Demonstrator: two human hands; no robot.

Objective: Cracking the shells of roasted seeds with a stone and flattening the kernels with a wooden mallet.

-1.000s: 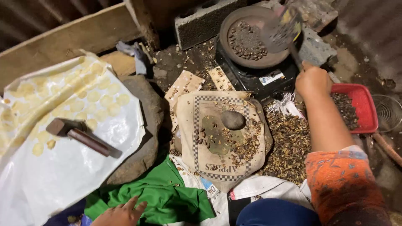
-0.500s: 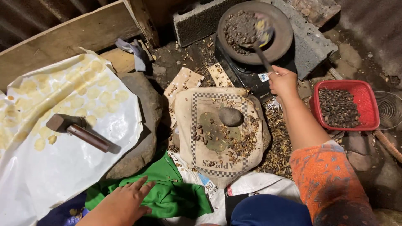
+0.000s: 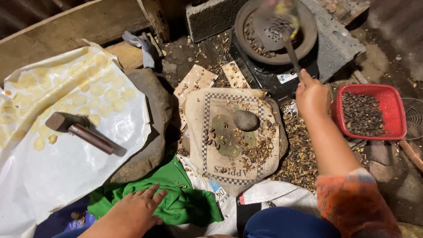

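Up at the far edge of the work area, the round dark pan (image 3: 308, 39) sits on a black stove (image 3: 269, 77) with roasted seeds (image 3: 253, 37) scattered in it, and it lies straight ahead of the right hand (image 3: 312, 98), up and slightly left. That hand is closed around the lower end of a long-handled perforated skimmer (image 3: 275, 26); the handle's long axis runs from the fist diagonally up and left, so the blurred scoop end hangs over the middle of the pan. The right hand is by far the nearer one to the pan; the left hand (image 3: 134, 211) lies well apart at the near left, palm down with fingers spread flat on a green cloth (image 3: 185, 200), gripping nothing. Between them a paper sheet with a checked border (image 3: 220, 163) covers a flat stone, carrying a smooth oval pounding stone (image 3: 246, 120) and broken shells. A red basket (image 3: 394, 94) of dark seeds stands just right of the right forearm. A hammer (image 3: 79, 130) rests on a white plastic sheet (image 3: 66, 172) at left. Compared with half a second ago, the skimmer head has shifted from the pan's right side toward its centre, the right fist sits a little lower and further right, and the left hand has settled onto the cloth nearer the lower edge.
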